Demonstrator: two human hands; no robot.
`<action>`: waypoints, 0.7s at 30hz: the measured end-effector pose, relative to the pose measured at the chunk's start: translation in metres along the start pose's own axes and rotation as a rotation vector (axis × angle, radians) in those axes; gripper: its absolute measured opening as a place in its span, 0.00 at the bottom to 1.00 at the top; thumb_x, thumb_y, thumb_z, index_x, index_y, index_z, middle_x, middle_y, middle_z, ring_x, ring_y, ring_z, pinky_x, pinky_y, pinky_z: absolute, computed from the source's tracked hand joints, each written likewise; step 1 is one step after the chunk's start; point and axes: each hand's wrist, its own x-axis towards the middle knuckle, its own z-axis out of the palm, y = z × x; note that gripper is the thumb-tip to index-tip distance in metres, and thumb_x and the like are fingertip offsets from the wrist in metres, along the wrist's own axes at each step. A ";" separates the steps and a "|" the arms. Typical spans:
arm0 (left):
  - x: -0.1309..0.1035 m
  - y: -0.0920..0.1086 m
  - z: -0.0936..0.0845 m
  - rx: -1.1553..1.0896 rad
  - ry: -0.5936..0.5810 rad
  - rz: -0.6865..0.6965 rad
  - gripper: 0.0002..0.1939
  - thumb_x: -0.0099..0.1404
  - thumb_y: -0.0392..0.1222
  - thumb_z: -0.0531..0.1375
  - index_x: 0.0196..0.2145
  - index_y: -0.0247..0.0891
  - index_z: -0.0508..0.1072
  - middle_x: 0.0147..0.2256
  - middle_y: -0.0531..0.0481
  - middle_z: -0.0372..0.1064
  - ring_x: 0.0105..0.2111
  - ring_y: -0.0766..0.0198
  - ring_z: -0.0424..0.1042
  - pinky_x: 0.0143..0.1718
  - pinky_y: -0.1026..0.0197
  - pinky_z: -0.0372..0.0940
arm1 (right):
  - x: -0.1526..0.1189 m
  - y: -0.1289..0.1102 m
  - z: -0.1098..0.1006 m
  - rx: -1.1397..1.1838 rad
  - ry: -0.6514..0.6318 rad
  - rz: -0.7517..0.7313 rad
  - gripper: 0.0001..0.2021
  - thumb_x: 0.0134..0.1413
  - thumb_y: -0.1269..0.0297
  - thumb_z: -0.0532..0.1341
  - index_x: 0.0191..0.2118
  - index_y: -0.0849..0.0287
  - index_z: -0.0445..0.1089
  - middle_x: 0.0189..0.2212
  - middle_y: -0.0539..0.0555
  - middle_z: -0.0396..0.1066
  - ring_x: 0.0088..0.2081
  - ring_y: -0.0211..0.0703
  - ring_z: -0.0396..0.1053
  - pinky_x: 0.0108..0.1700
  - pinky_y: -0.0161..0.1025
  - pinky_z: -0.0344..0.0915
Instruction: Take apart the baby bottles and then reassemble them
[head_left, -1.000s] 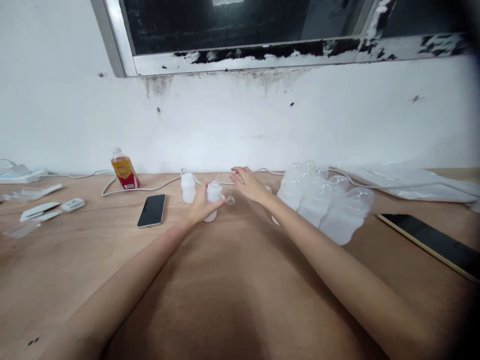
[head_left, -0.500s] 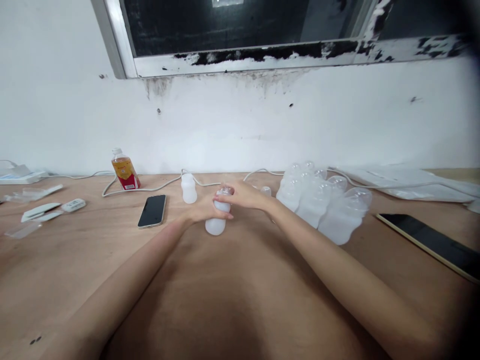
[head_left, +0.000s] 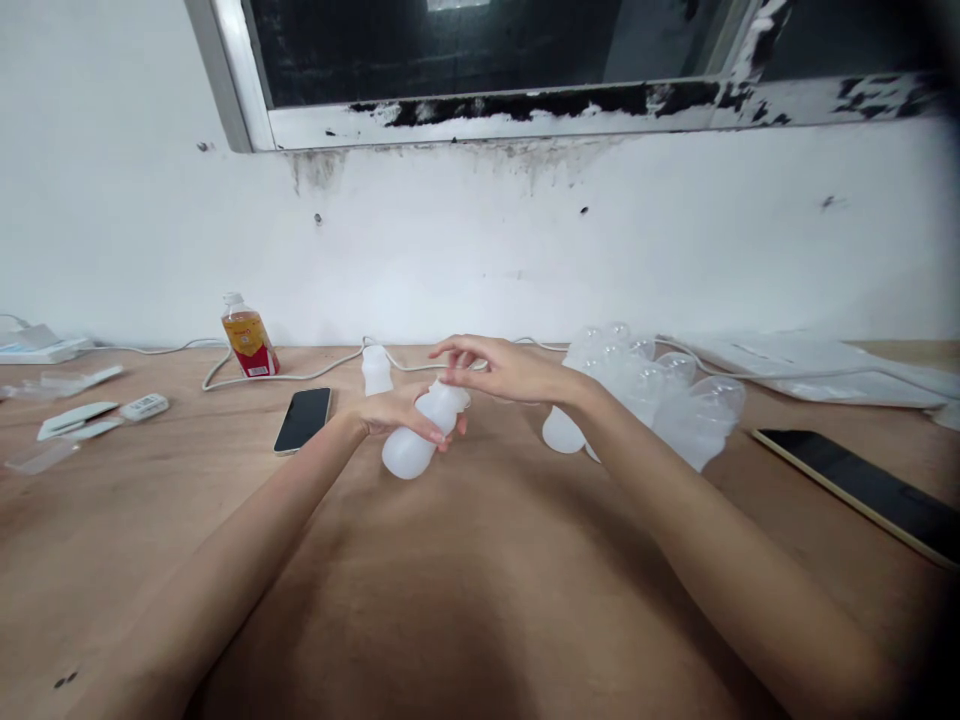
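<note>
My left hand (head_left: 409, 412) is wrapped round a translucent white plastic bottle (head_left: 409, 453) with a rounded, waisted body. That bottle tilts, its base toward me on the left and its neck up to the right. Just above the neck is my right hand (head_left: 499, 368), fingers apart and partly curved, the thumb close to the bottle's top. Whether it touches the neck I cannot tell. Behind my left hand stands a similar white bottle (head_left: 377, 370). At the right, several more bottles with clear domed tops (head_left: 679, 400) are grouped, partly hidden by my right forearm.
A dark phone (head_left: 302, 420) lies left of my hands, with a drink bottle (head_left: 251, 340) behind it. A larger phone or tablet (head_left: 862, 490) lies at the right. A white cable (head_left: 300, 378) runs along the wall. Clear plastic pieces (head_left: 45, 455) lie far left.
The held bottle has tilted, its base swinging left and toward me. My right hand's fingers have loosened from around its top and spread.
</note>
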 end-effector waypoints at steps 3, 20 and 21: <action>0.001 0.010 0.008 0.217 0.177 -0.045 0.22 0.44 0.40 0.63 0.38 0.36 0.62 0.34 0.48 0.64 0.32 0.64 0.66 0.35 0.57 0.61 | -0.004 -0.003 -0.005 -0.187 -0.004 0.210 0.23 0.52 0.49 0.45 0.29 0.61 0.67 0.20 0.52 0.64 0.22 0.35 0.60 0.25 0.33 0.55; -0.010 0.021 -0.006 0.478 0.309 -0.095 0.29 0.48 0.44 0.60 0.48 0.39 0.57 0.40 0.45 0.67 0.36 0.60 0.68 0.33 0.60 0.61 | -0.002 0.015 -0.013 0.180 -0.143 0.132 0.13 0.40 0.68 0.60 0.37 0.61 0.66 0.35 0.54 0.68 0.32 0.37 0.67 0.28 0.33 0.66; -0.011 0.022 -0.007 0.478 0.283 -0.102 0.27 0.49 0.44 0.60 0.47 0.38 0.59 0.39 0.46 0.67 0.36 0.60 0.68 0.34 0.60 0.61 | -0.001 0.015 -0.013 0.159 -0.137 0.106 0.12 0.40 0.68 0.60 0.36 0.61 0.67 0.35 0.54 0.68 0.32 0.37 0.67 0.30 0.34 0.66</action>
